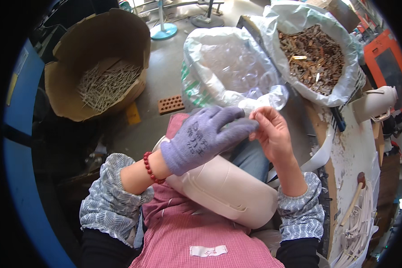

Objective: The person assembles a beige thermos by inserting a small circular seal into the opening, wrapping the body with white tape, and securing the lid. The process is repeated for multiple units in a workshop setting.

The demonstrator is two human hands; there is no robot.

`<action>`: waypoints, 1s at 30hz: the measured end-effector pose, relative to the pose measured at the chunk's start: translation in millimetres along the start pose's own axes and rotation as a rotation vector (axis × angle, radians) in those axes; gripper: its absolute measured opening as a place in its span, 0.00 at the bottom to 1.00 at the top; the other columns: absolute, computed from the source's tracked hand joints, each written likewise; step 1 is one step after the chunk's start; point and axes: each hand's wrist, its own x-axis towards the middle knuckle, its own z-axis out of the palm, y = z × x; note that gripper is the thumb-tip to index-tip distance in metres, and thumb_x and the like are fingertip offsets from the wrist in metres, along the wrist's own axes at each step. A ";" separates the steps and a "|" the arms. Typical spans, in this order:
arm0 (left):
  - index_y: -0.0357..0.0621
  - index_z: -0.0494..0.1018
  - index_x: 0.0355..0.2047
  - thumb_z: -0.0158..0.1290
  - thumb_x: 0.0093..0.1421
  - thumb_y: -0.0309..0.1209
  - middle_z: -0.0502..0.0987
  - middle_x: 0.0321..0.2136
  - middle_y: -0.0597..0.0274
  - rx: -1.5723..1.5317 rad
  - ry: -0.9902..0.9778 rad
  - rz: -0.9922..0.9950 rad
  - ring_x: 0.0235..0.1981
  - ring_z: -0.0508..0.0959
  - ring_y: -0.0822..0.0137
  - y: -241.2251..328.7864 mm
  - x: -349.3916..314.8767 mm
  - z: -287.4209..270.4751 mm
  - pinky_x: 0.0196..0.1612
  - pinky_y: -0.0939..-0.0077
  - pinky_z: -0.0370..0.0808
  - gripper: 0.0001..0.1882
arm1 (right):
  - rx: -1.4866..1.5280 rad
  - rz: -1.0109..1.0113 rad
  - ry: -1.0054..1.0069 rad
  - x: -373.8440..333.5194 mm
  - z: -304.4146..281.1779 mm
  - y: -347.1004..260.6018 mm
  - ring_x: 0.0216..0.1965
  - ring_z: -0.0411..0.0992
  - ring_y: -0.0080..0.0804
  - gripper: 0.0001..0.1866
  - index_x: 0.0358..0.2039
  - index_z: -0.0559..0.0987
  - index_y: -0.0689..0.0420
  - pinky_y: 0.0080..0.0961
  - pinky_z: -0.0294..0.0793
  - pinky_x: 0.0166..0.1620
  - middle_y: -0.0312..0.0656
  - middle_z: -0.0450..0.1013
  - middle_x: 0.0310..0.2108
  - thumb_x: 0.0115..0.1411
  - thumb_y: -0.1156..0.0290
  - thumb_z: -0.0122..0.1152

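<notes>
My left hand (203, 136) wears a purple-grey knitted glove and reaches across to the right, its fingers bent together at the tips. My bare right hand (271, 134) is closed in a pinch, thumb against fingers, touching the gloved fingertips. Whatever lies between the fingertips is too small or hidden to name. Under both hands, a cream-white, rounded plastic housing (230, 190) with a moulded recess lies slanted across my lap, touching neither hand as far as I can see. A red bead bracelet (150, 169) circles my left wrist.
Ahead stand a cardboard drum (140, 49) with thin pale sticks, a bag (192, 49) of clear plastic pieces and a bag (272, 22) of brown scraps. A perforated brick (171, 104) lies on the floor. The right bench holds another cream housing (379, 102) and a mallet (353, 203).
</notes>
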 end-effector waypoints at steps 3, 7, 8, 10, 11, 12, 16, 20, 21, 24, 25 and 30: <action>0.48 0.75 0.41 0.55 0.50 0.27 0.76 0.39 0.61 -0.097 -0.106 0.079 0.37 0.78 0.60 -0.7 -13.7 -8.6 0.37 0.68 0.76 0.16 | 0.048 0.090 -0.180 -18.7 8.1 14.7 0.30 0.73 0.20 0.06 0.38 0.78 0.60 0.17 0.73 0.32 0.34 0.75 0.30 0.62 0.72 0.60; 0.46 0.75 0.36 0.57 0.52 0.26 0.76 0.32 0.60 -0.411 -0.166 -0.129 0.33 0.78 0.59 10.0 -32.1 -26.4 0.35 0.68 0.75 0.10 | -0.690 -0.128 -0.320 -43.5 25.7 -0.2 0.29 0.73 0.20 0.08 0.36 0.82 0.63 0.18 0.73 0.33 0.37 0.77 0.30 0.54 0.78 0.66; 0.45 0.75 0.35 0.58 0.53 0.26 0.76 0.32 0.59 -0.453 -0.184 -0.154 0.32 0.78 0.59 15.0 -35.2 -27.5 0.34 0.68 0.75 0.09 | -0.827 -0.172 -0.373 -48.5 29.4 -4.9 0.28 0.74 0.22 0.09 0.36 0.82 0.62 0.19 0.74 0.32 0.40 0.78 0.30 0.53 0.77 0.67; 0.45 0.75 0.33 0.58 0.55 0.29 0.77 0.29 0.61 -0.464 -0.236 -0.215 0.29 0.78 0.59 23.3 -40.0 -34.0 0.32 0.66 0.75 0.06 | -0.938 -0.155 -0.483 -53.0 35.4 -8.3 0.27 0.74 0.25 0.09 0.35 0.82 0.61 0.21 0.73 0.32 0.41 0.77 0.29 0.53 0.75 0.67; 0.45 0.75 0.36 0.60 0.54 0.30 0.77 0.32 0.59 -0.545 -0.263 -0.239 0.32 0.79 0.57 25.2 -44.9 -35.6 0.35 0.65 0.75 0.10 | -0.920 -0.153 -0.505 -56.0 36.2 -6.6 0.27 0.74 0.26 0.09 0.35 0.82 0.59 0.22 0.73 0.31 0.41 0.78 0.29 0.53 0.74 0.67; 0.45 0.75 0.39 0.62 0.52 0.30 0.77 0.35 0.57 -0.626 -0.290 -0.264 0.36 0.79 0.56 27.1 -50.9 -38.4 0.37 0.64 0.76 0.14 | -0.902 -0.050 -0.538 -58.4 39.9 -10.3 0.28 0.74 0.30 0.08 0.34 0.82 0.59 0.24 0.73 0.32 0.41 0.77 0.29 0.53 0.73 0.67; 0.46 0.67 0.54 0.68 0.44 0.32 0.69 0.51 0.48 -0.624 -0.360 -0.323 0.51 0.73 0.49 41.4 -83.5 -54.5 0.52 0.59 0.72 0.35 | -0.953 0.027 -0.660 -69.3 45.0 -5.0 0.28 0.74 0.29 0.09 0.35 0.81 0.61 0.23 0.73 0.32 0.40 0.77 0.29 0.53 0.75 0.67; 0.47 0.68 0.53 0.67 0.43 0.33 0.69 0.54 0.48 -0.527 -0.300 -0.294 0.51 0.74 0.49 46.8 -112.3 -47.8 0.51 0.59 0.73 0.34 | -0.945 0.021 -0.740 -73.4 53.1 7.8 0.28 0.75 0.33 0.10 0.35 0.81 0.60 0.26 0.73 0.32 0.41 0.76 0.27 0.53 0.70 0.68; 0.47 0.69 0.53 0.67 0.43 0.33 0.69 0.54 0.48 -0.531 -0.274 -0.300 0.51 0.74 0.49 47.7 -115.0 -47.8 0.51 0.59 0.73 0.34 | -0.946 0.030 -0.753 -73.0 55.5 8.2 0.28 0.75 0.33 0.10 0.35 0.81 0.60 0.26 0.73 0.32 0.41 0.76 0.27 0.53 0.70 0.68; 0.47 0.68 0.53 0.67 0.43 0.32 0.69 0.54 0.50 -0.540 -0.256 -0.314 0.50 0.74 0.50 48.8 -118.1 -49.7 0.51 0.59 0.73 0.35 | -0.943 0.035 -0.774 -74.2 59.6 9.7 0.28 0.75 0.34 0.10 0.34 0.81 0.59 0.26 0.73 0.32 0.41 0.75 0.27 0.53 0.70 0.68; 0.47 0.69 0.53 0.67 0.43 0.32 0.70 0.54 0.51 -0.514 -0.281 -0.292 0.49 0.75 0.51 48.4 -117.0 -51.9 0.50 0.59 0.73 0.35 | -0.940 0.034 -0.775 -74.9 60.0 10.5 0.28 0.75 0.34 0.09 0.34 0.81 0.59 0.26 0.73 0.32 0.41 0.75 0.27 0.53 0.70 0.68; 0.48 0.71 0.52 0.65 0.43 0.38 0.73 0.47 0.59 -0.356 -0.442 -0.016 0.41 0.76 0.58 36.4 -103.5 -52.3 0.44 0.62 0.74 0.33 | -1.074 -0.203 -0.680 -87.2 56.7 15.5 0.30 0.74 0.39 0.14 0.35 0.79 0.59 0.31 0.74 0.35 0.42 0.75 0.27 0.51 0.64 0.68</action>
